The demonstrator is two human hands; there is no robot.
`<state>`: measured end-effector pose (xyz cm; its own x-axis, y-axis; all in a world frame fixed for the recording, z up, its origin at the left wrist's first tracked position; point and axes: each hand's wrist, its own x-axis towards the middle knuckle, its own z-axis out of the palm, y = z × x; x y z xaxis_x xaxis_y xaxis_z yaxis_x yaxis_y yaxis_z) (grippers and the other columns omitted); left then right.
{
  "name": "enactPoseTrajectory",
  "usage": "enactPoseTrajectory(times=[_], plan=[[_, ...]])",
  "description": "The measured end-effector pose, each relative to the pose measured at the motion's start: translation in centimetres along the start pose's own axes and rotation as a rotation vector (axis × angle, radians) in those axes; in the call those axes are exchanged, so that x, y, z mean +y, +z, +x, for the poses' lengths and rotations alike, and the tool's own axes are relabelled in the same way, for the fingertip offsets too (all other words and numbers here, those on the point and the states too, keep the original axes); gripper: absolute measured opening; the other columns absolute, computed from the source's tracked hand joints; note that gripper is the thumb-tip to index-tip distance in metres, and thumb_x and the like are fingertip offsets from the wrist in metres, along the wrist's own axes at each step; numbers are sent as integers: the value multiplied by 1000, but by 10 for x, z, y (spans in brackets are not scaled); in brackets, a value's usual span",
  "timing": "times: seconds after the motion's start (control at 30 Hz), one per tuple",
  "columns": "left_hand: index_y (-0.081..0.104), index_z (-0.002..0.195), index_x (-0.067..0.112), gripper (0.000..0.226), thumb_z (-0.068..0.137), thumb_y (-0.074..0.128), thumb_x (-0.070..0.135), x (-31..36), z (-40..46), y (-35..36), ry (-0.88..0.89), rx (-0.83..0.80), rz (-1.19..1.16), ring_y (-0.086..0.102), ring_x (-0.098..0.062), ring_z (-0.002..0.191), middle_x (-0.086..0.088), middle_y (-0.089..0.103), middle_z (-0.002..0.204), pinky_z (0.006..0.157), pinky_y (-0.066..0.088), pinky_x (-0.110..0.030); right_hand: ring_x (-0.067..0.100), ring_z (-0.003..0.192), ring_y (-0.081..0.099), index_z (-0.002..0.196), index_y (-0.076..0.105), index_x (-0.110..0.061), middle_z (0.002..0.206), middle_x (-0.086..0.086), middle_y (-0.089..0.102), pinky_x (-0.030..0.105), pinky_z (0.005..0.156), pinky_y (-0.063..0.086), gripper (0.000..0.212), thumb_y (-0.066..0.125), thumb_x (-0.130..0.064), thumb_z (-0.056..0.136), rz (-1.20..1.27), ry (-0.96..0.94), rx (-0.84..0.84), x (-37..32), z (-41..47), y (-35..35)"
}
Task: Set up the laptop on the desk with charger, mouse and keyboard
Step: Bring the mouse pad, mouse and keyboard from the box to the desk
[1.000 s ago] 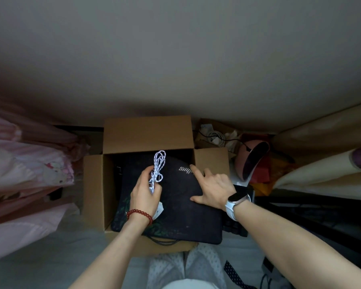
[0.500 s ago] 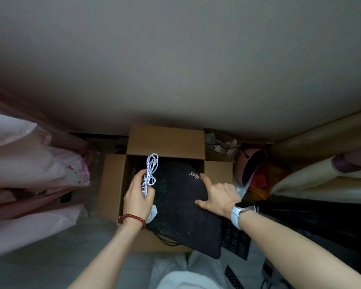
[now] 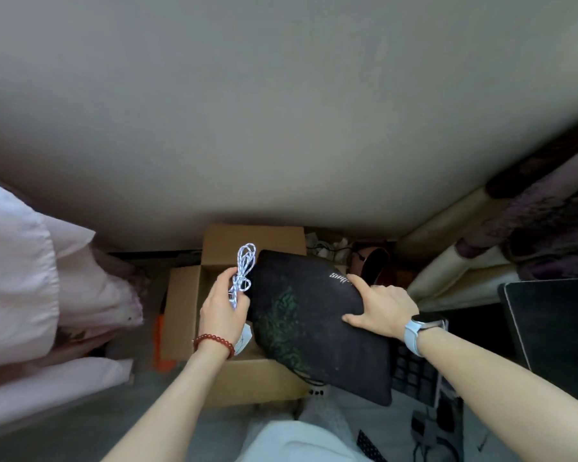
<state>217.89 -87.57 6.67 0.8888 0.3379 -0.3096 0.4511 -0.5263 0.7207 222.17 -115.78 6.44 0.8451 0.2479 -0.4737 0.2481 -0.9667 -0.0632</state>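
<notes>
Tilting up out of the open cardboard box [image 3: 184,315], a black mouse pad [image 3: 314,328] with a green pattern and pale lettering near its far edge slopes toward the right, its lower corner hanging past the box's near flap. The right hand [image 3: 381,311] has its grip on the pad's right edge: the forefinger lies straight along the top face beside the lettering, the thumb presses flat on the face lower down, and the other fingers curl round the edge out of sight. A pale smartwatch [image 3: 421,328] sits on that wrist.

The left hand [image 3: 224,311] grips a coiled white braided cable [image 3: 242,275] at its knotted middle, fingers wrapped round the bundle, with the loops standing up above the fist. This hand is just beside the pad's left edge, over the box opening; whether it touches the pad I cannot tell. A small white tag [image 3: 242,341] hangs below the palm, and a red bead bracelet [image 3: 214,341] circles the wrist.

Below the pad, on the right, part of a dark keyboard [image 3: 414,371] shows. Farther right lies a flat dark slab [image 3: 554,328], perhaps a laptop lid. Pink fabric [image 3: 30,278] is heaped to the left of the box, and a rounded pink and black object [image 3: 374,261] stands behind the pad.
</notes>
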Motion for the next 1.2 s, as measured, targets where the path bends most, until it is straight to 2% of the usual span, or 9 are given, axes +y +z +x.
enactPoseTrajectory(times=[0.23, 0.5, 0.6, 0.77, 0.9, 1.03, 1.13, 1.2], plan=[[51, 116, 29, 40, 82, 52, 9, 71, -38, -32, 198, -13, -48, 54, -4, 70, 10, 61, 96, 66, 38, -21, 31, 101, 62, 139, 14, -42, 110, 2, 68, 38, 82, 46, 83, 43, -74, 68, 157, 160, 77, 7, -101, -51], [50, 123, 21, 42, 83, 56, 8, 178, -115, -12, 595, -204, -42, 62, -16, 96, 1, 64, 115, 87, 48, -31, 31, 96, 62, 135, 17, -47, 104, -1, 70, 39, 82, 47, 79, 47, -73, 67, 282, 365, 287, 44, -244, -107], [51, 122, 21, 41, 84, 56, 7, 212, -153, 2, 737, -247, -63, 60, -13, 98, 1, 63, 115, 86, 47, -28, 29, 93, 63, 133, 17, -50, 99, -4, 70, 37, 81, 45, 79, 47, -74, 64, 348, 476, 332, 63, -306, -111], [51, 115, 26, 38, 81, 58, 10, 246, -247, 31, 944, -319, -83, 55, -7, 89, 16, 57, 100, 79, 43, -25, 23, 100, 62, 128, 19, -57, 103, -10, 69, 35, 85, 48, 79, 50, -77, 58, 483, 680, 435, 91, -443, -85], [50, 114, 27, 39, 79, 59, 12, 248, -337, 67, 1054, -415, -57, 55, -8, 86, 14, 59, 100, 77, 43, -26, 17, 102, 62, 125, 25, -57, 108, -17, 66, 31, 82, 49, 79, 54, -77, 55, 605, 804, 504, 99, -556, -44], [51, 109, 34, 39, 78, 57, 11, 243, -419, 102, 1069, -505, -80, 55, -9, 79, 23, 55, 89, 73, 40, -24, 17, 111, 59, 124, 32, -53, 117, -16, 64, 34, 91, 47, 81, 59, -75, 51, 734, 910, 535, 98, -640, 8], [52, 112, 28, 37, 79, 59, 12, 238, -464, 130, 1013, -571, -74, 56, -16, 76, 14, 57, 88, 72, 41, -26, 13, 112, 58, 128, 37, -47, 122, -16, 60, 38, 95, 48, 84, 63, -71, 52, 877, 944, 532, 98, -684, 46], [53, 115, 24, 38, 79, 60, 13, 235, -489, 148, 978, -615, -33, 55, -17, 76, 10, 57, 88, 71, 39, -27, 10, 110, 59, 128, 38, -46, 120, -19, 60, 35, 93, 49, 84, 63, -72, 53, 915, 983, 520, 100, -708, 69]])
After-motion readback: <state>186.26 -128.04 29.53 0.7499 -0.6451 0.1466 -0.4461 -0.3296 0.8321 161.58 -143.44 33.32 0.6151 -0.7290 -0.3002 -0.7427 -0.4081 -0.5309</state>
